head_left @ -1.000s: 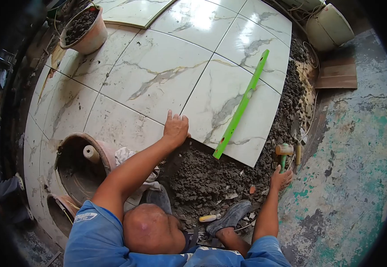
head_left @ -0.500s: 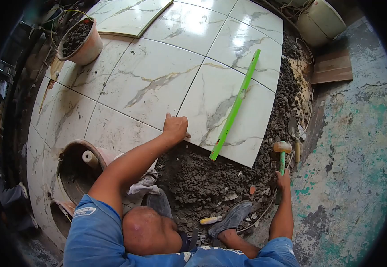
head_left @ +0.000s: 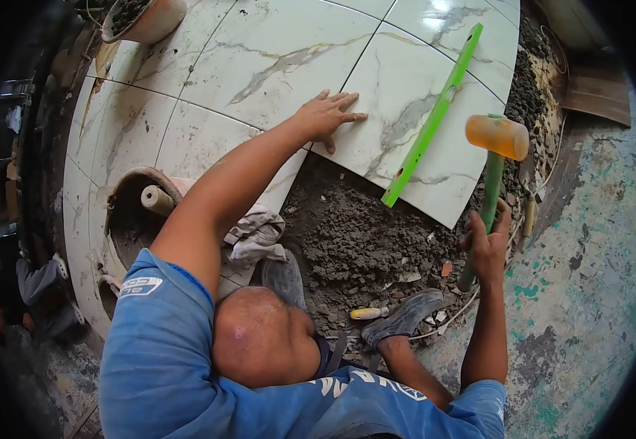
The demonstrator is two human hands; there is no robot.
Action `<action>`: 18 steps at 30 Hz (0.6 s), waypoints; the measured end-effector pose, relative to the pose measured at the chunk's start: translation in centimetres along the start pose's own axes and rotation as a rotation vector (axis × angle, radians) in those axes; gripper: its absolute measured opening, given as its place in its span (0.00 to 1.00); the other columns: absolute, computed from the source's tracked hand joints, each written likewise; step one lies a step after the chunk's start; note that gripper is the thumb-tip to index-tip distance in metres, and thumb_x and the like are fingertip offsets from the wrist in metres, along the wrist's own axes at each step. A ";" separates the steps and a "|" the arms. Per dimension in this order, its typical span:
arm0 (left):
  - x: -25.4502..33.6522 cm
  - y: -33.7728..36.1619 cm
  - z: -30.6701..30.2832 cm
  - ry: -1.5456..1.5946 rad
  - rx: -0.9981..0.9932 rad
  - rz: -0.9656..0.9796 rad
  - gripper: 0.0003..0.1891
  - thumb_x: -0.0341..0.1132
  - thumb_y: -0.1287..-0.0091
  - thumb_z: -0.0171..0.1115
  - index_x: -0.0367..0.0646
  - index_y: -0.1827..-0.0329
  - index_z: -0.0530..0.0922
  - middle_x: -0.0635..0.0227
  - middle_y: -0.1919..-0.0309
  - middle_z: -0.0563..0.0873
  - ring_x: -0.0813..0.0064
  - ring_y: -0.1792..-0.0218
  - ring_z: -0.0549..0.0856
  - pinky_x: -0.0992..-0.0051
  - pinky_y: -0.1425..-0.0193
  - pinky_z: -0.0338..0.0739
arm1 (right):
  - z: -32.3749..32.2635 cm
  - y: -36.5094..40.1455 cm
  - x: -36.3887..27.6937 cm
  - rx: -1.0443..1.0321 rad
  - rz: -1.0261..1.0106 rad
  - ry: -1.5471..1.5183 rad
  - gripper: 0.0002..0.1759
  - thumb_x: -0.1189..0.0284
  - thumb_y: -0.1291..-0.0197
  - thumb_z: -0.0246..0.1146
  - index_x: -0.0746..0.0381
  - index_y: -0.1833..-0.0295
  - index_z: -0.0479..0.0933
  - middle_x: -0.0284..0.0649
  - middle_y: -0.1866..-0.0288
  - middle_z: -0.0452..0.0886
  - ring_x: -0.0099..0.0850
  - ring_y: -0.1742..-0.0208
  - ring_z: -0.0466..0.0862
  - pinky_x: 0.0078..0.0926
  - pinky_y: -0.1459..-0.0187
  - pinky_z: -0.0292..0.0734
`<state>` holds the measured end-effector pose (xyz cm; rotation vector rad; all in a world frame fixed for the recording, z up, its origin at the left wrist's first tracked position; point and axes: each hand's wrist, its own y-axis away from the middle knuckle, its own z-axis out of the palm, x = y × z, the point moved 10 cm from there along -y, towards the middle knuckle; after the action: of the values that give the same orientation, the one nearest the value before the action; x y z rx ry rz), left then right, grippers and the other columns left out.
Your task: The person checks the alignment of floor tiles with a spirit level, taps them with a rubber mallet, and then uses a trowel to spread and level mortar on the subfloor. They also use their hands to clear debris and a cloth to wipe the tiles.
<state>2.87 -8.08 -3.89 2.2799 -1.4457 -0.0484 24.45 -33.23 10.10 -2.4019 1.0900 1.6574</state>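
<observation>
1. The tiled floor (head_left: 259, 58) of marble-look squares fills the upper half of the view, so much of the laying looks done.
2. A bed of dark mortar (head_left: 354, 234) lies bare in front of the person's knee, between the laid tiles and the painted concrete (head_left: 589, 256). No tile covers this patch yet.
3. The outermost tile (head_left: 406, 88) sits at the edge of the laid area, its near edge bordering the bare mortar.
4. A green spirit level (head_left: 433, 117) rests diagonally on that tile, its low end overhanging the mortar.
5. The rubber mallet (head_left: 497, 136) is held upright, its orange head raised above the tile's right corner and touching nothing.
6. The left hand (head_left: 327, 115) lies open and flat, fingers spread, on the tile's near-left corner.
7. The right hand (head_left: 488, 245) is closed around the mallet's green handle.
8. A rag (head_left: 256, 234) lies beside the knee.
</observation>
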 end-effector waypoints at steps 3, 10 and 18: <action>-0.2 0.2 -0.2 0.018 0.005 -0.019 0.61 0.44 0.64 0.84 0.70 0.22 0.58 0.63 0.20 0.53 0.64 0.21 0.55 0.48 0.21 0.53 | 8.3 1.6 -3.9 0.004 -0.049 0.149 0.25 0.64 0.31 0.60 0.62 0.35 0.62 0.47 0.69 0.80 0.35 0.74 0.81 0.36 0.71 0.74; -0.9 0.0 0.4 0.101 0.010 -0.122 0.63 0.42 0.67 0.85 0.73 0.22 0.58 0.64 0.19 0.50 0.65 0.20 0.53 0.37 0.24 0.50 | 18.9 -3.1 -4.8 0.143 -0.061 0.338 0.30 0.60 0.31 0.58 0.64 0.32 0.60 0.64 0.54 0.81 0.61 0.52 0.81 0.53 0.51 0.73; -1.1 0.2 0.1 0.127 0.018 -0.218 0.64 0.40 0.71 0.87 0.79 0.24 0.59 0.66 0.19 0.49 0.66 0.19 0.50 0.29 0.27 0.46 | 20.8 -11.3 -2.4 0.156 -0.056 0.554 0.33 0.61 0.31 0.56 0.65 0.27 0.57 0.62 0.44 0.80 0.58 0.45 0.80 0.51 0.44 0.73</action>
<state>2.21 -7.25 -4.08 2.3994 -1.1351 0.0435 13.42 -15.30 -0.89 -2.8212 1.1324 0.8592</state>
